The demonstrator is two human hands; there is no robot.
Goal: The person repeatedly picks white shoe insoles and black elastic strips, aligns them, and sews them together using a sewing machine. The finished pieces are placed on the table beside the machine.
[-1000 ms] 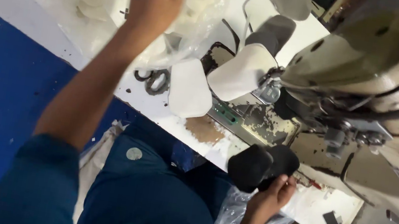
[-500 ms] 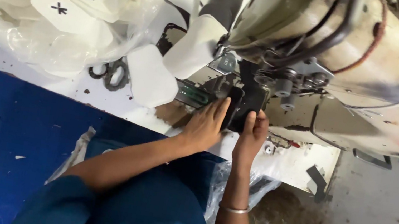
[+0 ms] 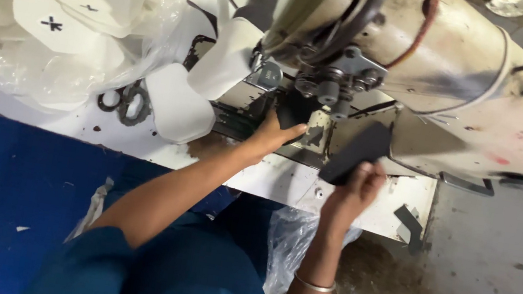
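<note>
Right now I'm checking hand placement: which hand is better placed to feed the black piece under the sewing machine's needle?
Probably the left hand: its fingers already rest at the needle area, on dark material. The right hand holds the black piece off to the side.

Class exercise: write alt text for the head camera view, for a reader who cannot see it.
A person at an industrial sewing machine presses the left hand on dark material under its head, while the right hand grips a black piece. White cut pieces in clear plastic and scissors lie nearby.
</note>
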